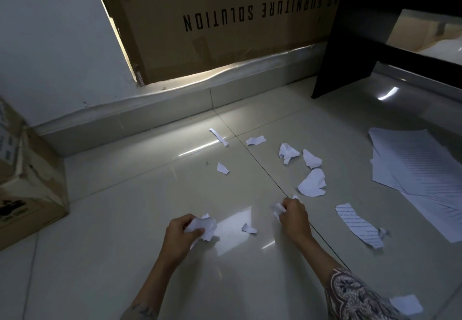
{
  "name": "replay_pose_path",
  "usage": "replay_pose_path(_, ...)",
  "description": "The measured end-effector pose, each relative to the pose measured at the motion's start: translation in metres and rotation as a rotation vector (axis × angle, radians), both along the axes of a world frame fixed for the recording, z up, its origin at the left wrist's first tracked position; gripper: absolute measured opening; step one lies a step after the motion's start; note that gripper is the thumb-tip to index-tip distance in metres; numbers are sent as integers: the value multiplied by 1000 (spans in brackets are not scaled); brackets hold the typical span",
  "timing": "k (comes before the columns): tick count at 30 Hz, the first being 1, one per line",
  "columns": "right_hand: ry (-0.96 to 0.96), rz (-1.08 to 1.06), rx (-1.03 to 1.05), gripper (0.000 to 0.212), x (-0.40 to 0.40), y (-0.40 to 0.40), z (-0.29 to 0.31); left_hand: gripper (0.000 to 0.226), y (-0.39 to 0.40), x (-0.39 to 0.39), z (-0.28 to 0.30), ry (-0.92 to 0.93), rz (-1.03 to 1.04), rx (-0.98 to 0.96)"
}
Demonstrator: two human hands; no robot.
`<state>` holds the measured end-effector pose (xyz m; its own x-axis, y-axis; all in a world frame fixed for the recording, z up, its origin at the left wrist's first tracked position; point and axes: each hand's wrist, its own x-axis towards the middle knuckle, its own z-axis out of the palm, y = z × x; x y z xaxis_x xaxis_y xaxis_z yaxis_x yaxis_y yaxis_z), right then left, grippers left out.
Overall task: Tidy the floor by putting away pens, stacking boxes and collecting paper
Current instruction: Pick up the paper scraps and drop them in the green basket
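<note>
My left hand (181, 231) grips a crumpled wad of white paper (205, 226) just above the tiled floor. My right hand (293, 216) pinches a small torn paper scrap (278, 211). Between the hands lies a little scrap (248, 229). Several more torn white pieces are scattered further out, among them a strip (219, 137), a crumpled piece (288, 152) and a larger curved piece (312, 183). A printed strip (358, 224) lies to the right, and printed sheets (420, 169) spread at the far right.
A cardboard box (22, 182) stands at the left edge. A large flat carton (225, 19) leans on the wall behind the skirting. A black furniture leg (350, 39) stands at the upper right. Another paper piece (406, 304) lies near my right forearm.
</note>
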<state>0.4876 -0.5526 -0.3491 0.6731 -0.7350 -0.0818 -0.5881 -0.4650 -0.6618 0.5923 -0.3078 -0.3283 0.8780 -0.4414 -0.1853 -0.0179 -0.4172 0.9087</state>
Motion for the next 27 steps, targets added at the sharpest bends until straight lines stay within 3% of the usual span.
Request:
replay_pose_path(5,-12,16,105,34,1,-5,1,6,1,-2,0,5,2,-5)
replay_pose_path(7,-77,-8,207,22,1,-8,8,10,1,-2,1,2,-5,0)
replay_pose_path(10,-175,24,422,29,2,-3,27,24,1,-3,-2,2,0,22)
replay_pose_path(13,-194,123,579,15,6,10,43,26,-1,-6,-1,16,-1,13)
replay_pose_path(17,-86,283,469,12,12,31,36,6,-4,-7,5,28,-2,-24)
replay_pose_path(21,34,369,283,19,14,47,14,4,-3,-5,8,15,-5,-11)
replay_pose_path(27,-12,370,235,43,10,59,7,8,-1,-4,6,19,14,-10)
